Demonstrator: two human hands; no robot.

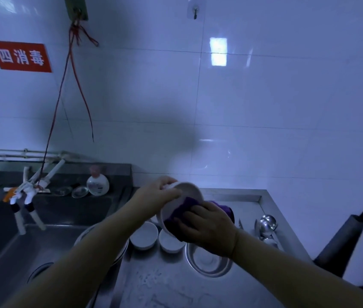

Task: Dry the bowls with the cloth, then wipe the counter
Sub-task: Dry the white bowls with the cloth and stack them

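Observation:
My left hand point(158, 194) grips the rim of a white bowl point(187, 191), held tilted above the steel counter point(165, 283). My right hand point(207, 227) presses a purple cloth point(181, 211) into the bowl's inside. Part of the cloth hangs out behind my right hand. Two more white bowls point(143, 234) point(169, 242) stand upright side by side on the counter just below the held bowl.
A steel sink point(20, 247) with taps lies to the left, with a metal basin point(100, 236) at its edge. A shallow metal dish point(209, 261) sits right of the bowls. Ladles point(267, 225) lie at the counter's right. A soap bottle point(97, 184) stands behind the sink.

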